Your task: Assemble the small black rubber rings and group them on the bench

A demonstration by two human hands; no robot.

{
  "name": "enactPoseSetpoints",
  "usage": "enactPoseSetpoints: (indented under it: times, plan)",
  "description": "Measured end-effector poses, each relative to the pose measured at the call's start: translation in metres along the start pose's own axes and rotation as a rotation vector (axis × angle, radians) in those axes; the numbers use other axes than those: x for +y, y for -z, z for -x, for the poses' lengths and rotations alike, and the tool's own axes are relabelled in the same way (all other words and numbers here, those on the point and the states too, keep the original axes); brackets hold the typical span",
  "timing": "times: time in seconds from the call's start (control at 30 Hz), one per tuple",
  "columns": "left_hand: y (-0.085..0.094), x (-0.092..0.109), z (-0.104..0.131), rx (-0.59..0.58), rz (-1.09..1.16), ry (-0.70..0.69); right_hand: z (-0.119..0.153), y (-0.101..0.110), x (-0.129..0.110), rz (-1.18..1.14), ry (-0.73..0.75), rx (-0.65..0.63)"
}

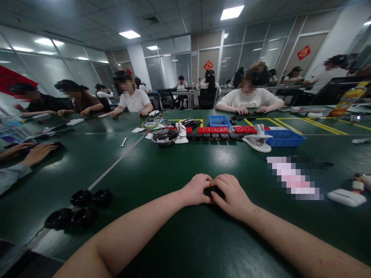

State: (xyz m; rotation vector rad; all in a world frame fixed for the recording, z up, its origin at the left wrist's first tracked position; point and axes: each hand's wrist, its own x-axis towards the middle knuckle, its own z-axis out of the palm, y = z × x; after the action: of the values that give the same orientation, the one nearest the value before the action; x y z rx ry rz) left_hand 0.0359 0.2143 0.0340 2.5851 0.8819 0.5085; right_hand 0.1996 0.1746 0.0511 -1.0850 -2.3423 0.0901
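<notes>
Hands meet over a small dark piece straight ahead of me, at the centre of my clock face, above the green worktop. My left grip is narrow, curled round its nine o'clock end; my right grip is closed on the three o'clock end, thumb lying along the near side. Most of the piece is covered by fingers, so I cannot tell its shape, nor whether it touches the surface.

To handle it well, I judge that one grip should steady while the other does the fine work, with light pressure, wrists low and the piece tipped enough to see past my knuckles. Working close above the surface would make a slip harmless. My forearms should clear the black rings at eight o'clock and the white case at three.
</notes>
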Motion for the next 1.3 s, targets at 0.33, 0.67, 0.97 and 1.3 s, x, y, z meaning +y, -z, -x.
enactPoseSetpoints:
  times: [0.33,0.67,0.97,1.3]
  plan:
    - [0.000,-0.003,0.000,-0.048,-0.035,-0.073,0.005,0.004,-0.011,-0.176,0.372,-0.017]
    - [-0.005,0.013,0.003,0.056,-0.118,0.072,0.001,0.002,0.004,-0.027,-0.008,0.003]
    - [-0.011,0.012,0.004,0.088,-0.136,0.069,-0.002,-0.007,0.002,0.060,-0.175,-0.074]
    - [-0.006,0.006,0.001,0.047,-0.075,-0.021,-0.001,-0.006,0.003,0.025,-0.157,-0.071]
